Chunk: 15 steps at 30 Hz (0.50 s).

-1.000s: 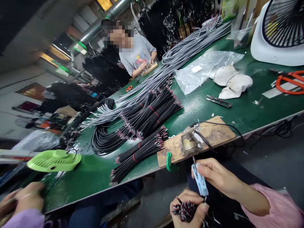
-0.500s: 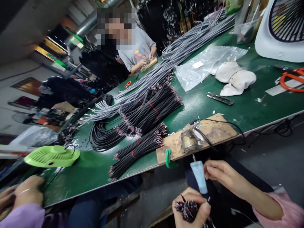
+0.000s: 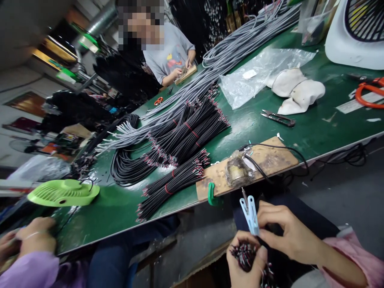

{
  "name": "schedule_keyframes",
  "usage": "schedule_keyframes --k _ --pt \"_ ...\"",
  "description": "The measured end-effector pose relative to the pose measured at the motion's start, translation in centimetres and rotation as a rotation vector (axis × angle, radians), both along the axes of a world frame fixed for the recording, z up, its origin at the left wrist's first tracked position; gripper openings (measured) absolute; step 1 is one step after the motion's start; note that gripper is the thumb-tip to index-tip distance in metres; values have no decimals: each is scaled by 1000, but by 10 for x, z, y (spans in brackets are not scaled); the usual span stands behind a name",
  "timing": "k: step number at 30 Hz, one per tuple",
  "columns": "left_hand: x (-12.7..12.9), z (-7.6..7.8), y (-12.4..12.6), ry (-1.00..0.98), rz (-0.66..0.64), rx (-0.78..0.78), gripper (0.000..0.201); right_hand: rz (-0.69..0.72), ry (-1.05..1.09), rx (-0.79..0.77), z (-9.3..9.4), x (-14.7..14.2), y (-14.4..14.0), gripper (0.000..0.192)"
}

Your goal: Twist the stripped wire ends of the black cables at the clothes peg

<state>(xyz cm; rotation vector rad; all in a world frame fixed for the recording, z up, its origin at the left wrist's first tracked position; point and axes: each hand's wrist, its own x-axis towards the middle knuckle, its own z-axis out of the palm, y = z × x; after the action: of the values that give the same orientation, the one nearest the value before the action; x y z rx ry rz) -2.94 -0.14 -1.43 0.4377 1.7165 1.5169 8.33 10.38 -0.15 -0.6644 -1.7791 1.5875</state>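
My left hand (image 3: 244, 264) is closed around a bundle of short black cables (image 3: 244, 254), whose stripped red and white wire ends face up. More cable ends hang below the thumb. My right hand (image 3: 282, 230) has curled fingers at the right side and lower end of a light blue clothespin (image 3: 250, 216); any wire between them is too small to make out. The clothespin sits on a thin metal shaft (image 3: 243, 194) that comes from a taped, motor-like lump (image 3: 238, 172). This lump is fixed on a wooden board (image 3: 273, 158) at the table edge.
Tied black cable bundles (image 3: 177, 176) and long grey cables (image 3: 222, 56) lie on the green table (image 3: 240, 126). Thread snips (image 3: 279, 119), a white cloth item (image 3: 297, 92) and orange-handled scissors (image 3: 367, 96) are at right. A green clamp (image 3: 211, 194) holds the board. Co-workers sit left and across.
My right hand has come in closer to the clothespin's lower end. The clothespin has turned, so its two prongs show apart. My left hand has shifted slightly right with the cables.
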Motion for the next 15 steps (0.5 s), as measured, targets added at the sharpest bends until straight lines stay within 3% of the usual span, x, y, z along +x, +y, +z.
schedule_keyframes --k 3,8,11,15 --pt "-3 1 -1 -31 -13 51 43 -41 -29 -15 -5 3 2 20" --pt "2 -6 -5 39 84 -46 37 59 86 10 -2 2 -3 15" --pt "6 -10 -7 104 131 -57 42 25 79 9 -2 0 -5 20" --pt "5 -11 -7 68 85 5 34 -8 18 -80 -9 0 -3 29"
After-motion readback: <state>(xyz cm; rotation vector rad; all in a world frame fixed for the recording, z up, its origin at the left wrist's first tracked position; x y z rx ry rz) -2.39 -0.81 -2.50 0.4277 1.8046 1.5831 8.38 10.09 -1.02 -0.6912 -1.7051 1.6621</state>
